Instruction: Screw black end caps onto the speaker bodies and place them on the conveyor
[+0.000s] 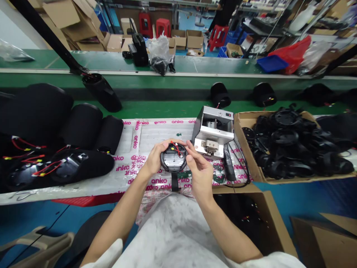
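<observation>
Left fingers (158, 150) and right fingers (198, 155) grasp the black disc (173, 162) at its rim, room leftward, silver machine (223, 134) rightward.

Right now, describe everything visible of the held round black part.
The round black part, over the printed sheet, looks plastic, shiny and rimmed, facing the camera. Red wires with yellow pieces cross it; a black strap shows at its near edge. The left hand holds its left side; the right hand touches its right.

Bright, even light; sheen on black disc (171, 162); edges stretched, blurred.
</observation>
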Available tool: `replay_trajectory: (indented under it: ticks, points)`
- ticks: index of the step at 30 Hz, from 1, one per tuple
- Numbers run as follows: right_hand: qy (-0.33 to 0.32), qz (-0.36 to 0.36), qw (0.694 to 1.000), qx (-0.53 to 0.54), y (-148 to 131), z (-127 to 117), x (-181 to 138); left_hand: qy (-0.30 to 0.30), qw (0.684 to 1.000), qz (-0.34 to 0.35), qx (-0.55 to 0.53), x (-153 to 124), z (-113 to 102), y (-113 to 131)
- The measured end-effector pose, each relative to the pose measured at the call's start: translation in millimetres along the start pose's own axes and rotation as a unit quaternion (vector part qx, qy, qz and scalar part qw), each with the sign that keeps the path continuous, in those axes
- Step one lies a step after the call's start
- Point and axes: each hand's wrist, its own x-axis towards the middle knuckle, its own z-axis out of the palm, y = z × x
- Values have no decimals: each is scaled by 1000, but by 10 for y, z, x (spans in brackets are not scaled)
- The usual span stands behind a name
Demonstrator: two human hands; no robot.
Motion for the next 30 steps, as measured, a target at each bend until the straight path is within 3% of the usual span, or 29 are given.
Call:
replay_trajectory:
  ticks: [2,8,14,21,25,30]
  points:
    - [-24,-20,999,-9,34,-55,6,5,1000,-2,5,-16,-1,15]
    - [-193,-75,976,-68,138,-393,89,20,1000,-7,1,6,11,18]
    - [-206,-87,971,-82,294,-463,249,14,999,-28,-21,2,25,14]
    - [-265,-66,958,-87,303,-569,295,65,998,-7,-3,-32,94,1]
    - [-251,-74,958,-121,309,-472,83,75,997,0,7,-59,127,-40]
    - [-138,-109,976,-128,408,-123,-164,74,997,15,20,-109,134,-70]
